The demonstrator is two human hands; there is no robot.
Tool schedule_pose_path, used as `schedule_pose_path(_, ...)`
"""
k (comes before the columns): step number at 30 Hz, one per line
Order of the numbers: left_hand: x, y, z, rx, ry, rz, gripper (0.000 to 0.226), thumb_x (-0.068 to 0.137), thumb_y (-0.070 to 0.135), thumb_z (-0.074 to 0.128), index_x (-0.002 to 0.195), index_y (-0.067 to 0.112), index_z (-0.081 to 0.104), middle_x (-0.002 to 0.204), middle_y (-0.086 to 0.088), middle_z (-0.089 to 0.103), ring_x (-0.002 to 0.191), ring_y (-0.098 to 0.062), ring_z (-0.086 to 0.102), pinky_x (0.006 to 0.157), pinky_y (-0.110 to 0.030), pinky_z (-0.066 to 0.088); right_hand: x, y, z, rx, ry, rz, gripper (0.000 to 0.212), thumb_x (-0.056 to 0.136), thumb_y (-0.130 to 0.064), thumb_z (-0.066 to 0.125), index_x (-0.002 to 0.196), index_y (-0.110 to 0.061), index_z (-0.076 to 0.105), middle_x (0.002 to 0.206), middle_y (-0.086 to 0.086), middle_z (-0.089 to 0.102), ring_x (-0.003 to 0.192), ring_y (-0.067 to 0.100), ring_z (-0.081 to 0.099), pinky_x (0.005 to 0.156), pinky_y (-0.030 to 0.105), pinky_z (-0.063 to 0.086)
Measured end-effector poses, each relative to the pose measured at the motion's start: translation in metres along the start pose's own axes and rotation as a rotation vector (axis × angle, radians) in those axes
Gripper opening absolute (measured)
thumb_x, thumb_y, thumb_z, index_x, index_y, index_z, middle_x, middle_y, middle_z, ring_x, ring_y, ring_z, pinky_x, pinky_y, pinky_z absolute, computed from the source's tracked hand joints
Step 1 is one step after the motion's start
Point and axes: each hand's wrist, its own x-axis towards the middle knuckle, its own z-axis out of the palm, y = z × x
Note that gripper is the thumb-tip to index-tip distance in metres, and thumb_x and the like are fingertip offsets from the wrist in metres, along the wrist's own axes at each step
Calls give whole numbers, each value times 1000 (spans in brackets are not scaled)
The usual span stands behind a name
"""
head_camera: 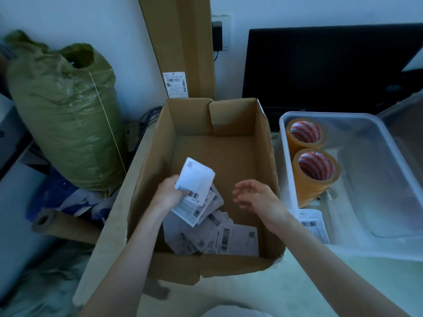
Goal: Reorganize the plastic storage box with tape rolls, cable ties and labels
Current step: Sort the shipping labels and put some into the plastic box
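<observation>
The fingers of the left hand (168,191) are curled round a small sheaf of labels (194,186), thumb side hidden beneath the paper — a pinch grip, judged suited to lifting thin sheets together without letting them fan out. The held sheaf rises out of the cardboard box (263,143), its long axis running from the near-left up toward the far-right, barcode end low by the palm and the plain white end pointing away from the person. The right hand (254,194) hovers just beside it over the box, fingers apart and loosely bent, holding nothing; it appears positioned to receive or square the sheaf. Below both hands, loose labels (229,236) lie scattered flat on the box floor at its near end, barcodes facing up at mixed angles. To the right stands the plastic storage box (389,124), with two tape rolls (317,172) set on end along its left wall — cores upward — and more labels (312,225) at its near-left corner. No cable ties can be made out.
</observation>
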Motion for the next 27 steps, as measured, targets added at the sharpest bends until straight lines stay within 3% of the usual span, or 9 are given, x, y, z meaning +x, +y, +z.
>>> schedule_pose_path(6, -28, 21, -18, -341, -36, 78, 25, 87, 9, 65, 103, 29, 63, 93, 11, 72, 86, -2, 68, 67, -25, 53, 5, -6, 6, 68, -34, 51, 38, 91, -20, 62, 125, -23, 46, 113, -2, 64, 105, 12, 58, 83, 30, 51)
schedule_pose_path(10, -41, 24, -18, -394, -93, 110, 28, 88, 9, 65, 107, 29, 63, 98, 9, 73, 92, -5, 69, 78, -31, 55, 5, -8, 7, 188, -114, 50, 28, 93, -19, 59, 120, -14, 54, 106, 9, 72, 99, 21, 69, 87, 41, 56)
schedule_pose_path(14, -48, 21, -14, -345, -103, 132, 29, 88, 11, 64, 109, 31, 63, 98, 15, 72, 90, 1, 68, 73, -24, 54, -4, -11, 5, 169, -156, -31, 20, 98, -15, 50, 106, -7, 66, 100, 13, 73, 93, 24, 71, 75, 35, 59)
schedule_pose_path(20, -49, 16, -14, -322, -143, 110, 32, 88, 14, 65, 115, 31, 61, 105, 13, 72, 97, -4, 68, 85, -34, 56, -13, -13, -1, 195, -113, -74, 20, 99, -17, 48, 106, -8, 64, 96, 8, 74, 91, 20, 72, 72, 34, 60)
schedule_pose_path(25, -53, 29, -7, -254, -146, 198, 26, 90, 15, 62, 108, 34, 61, 98, 19, 71, 90, 7, 66, 65, -14, 53, -16, -13, 1, 87, -175, -103, 16, 95, -16, 55, 106, -9, 64, 96, 3, 75, 90, 18, 72, 65, 29, 59)
schedule_pose_path(27, -54, 33, -7, -209, -174, 226, 26, 92, 16, 59, 105, 38, 60, 95, 24, 69, 90, 10, 65, 66, -14, 53, -16, -13, 0, 64, -168, -115, 14, 94, -14, 56, 104, -8, 65, 95, 3, 75, 87, 19, 73, 60, 27, 58)
